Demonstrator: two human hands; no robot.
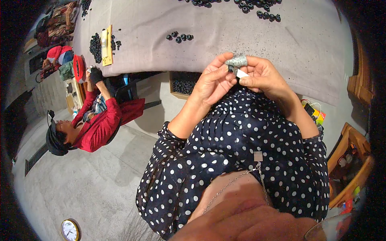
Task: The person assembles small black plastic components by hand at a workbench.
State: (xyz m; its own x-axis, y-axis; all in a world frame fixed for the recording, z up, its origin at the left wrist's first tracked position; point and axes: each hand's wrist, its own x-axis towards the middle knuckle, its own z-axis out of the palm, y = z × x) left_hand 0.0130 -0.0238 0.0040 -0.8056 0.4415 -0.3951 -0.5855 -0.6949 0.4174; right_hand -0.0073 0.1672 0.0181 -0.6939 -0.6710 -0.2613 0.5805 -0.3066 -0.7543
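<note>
Above my lap, at the near edge of the cloth-covered table, both my hands meet. My left hand (213, 80) is closed, pinching a small black ring-like part (232, 69) between thumb and fingers. My right hand (265, 76) is closed too, with a small flat white piece (242, 74) under its thumb; its far end is hidden by the fingers. A speckled grey-green wrap (237, 61) covers the end of my right index finger, which lies against the black part. Farther off on the cloth sits a small group of similar black parts (179, 37).
More black parts (257, 6) lie at the table's far side, others (95, 47) beside a yellow strip (106, 45). Below the table edge stands a box (181, 95) of black pieces. A person in red (100, 124) works at left. Wooden furniture (349, 164) stands at right.
</note>
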